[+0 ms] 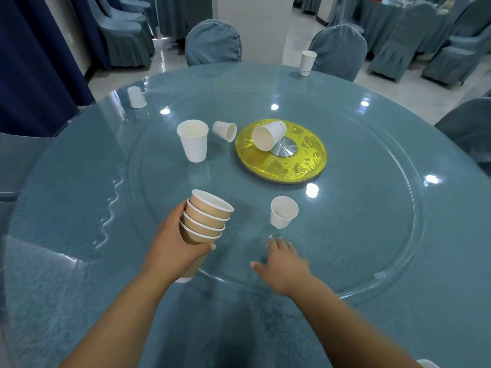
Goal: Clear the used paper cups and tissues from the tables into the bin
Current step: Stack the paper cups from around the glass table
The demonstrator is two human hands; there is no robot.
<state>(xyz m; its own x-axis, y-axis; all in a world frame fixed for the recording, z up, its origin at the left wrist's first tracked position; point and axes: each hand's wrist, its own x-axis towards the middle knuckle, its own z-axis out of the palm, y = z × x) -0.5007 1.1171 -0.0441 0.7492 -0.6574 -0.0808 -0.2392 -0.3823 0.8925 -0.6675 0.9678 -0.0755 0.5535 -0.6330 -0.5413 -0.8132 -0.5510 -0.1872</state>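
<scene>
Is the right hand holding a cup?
No, the right hand is open and empty, just short of the small white cup.

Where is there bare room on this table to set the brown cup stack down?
Widest bare patch: the glass right of the small white cup and nearer than the gold disc, out to the table edge. Also bare: between the brown cup stack and the tall white cup. Crowded: the centre, around the tipped cup and disc.

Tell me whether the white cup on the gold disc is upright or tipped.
Tipped. The white cup lies on its side on the gold disc, its open mouth toward the camera.
</scene>
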